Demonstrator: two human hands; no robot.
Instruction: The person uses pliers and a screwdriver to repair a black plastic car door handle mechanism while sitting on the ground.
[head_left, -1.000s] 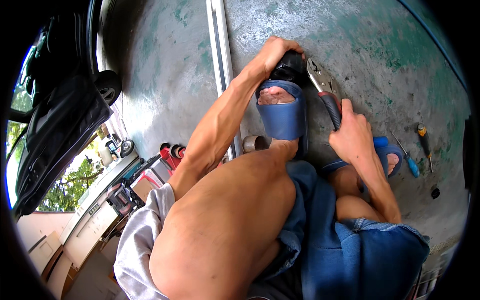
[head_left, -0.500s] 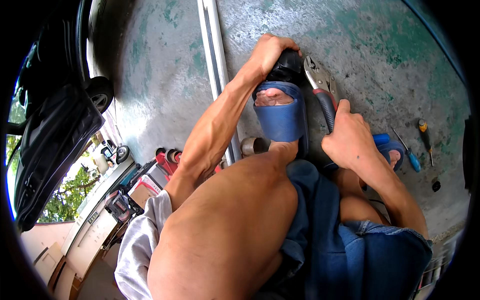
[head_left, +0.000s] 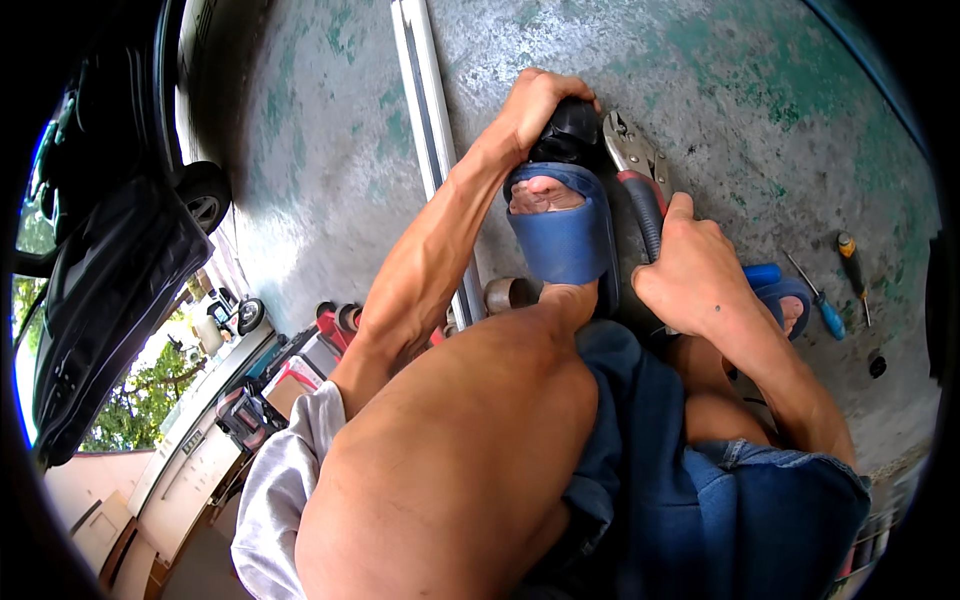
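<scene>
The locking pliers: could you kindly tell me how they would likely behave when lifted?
The locking pliers would probably stay stiff and feel heavy for their size, given their riveted metal head. The dark handle sleeve looks matte, so slipping seems unlikely.

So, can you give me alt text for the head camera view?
A person's left hand grips a black object in front of a blue sandal, while the right hand holds locking pliers near the object; screwdrivers lie on the patchy floor.

Blue slide sandals (head_left: 562, 245), blue denim shorts (head_left: 790, 520)
</scene>
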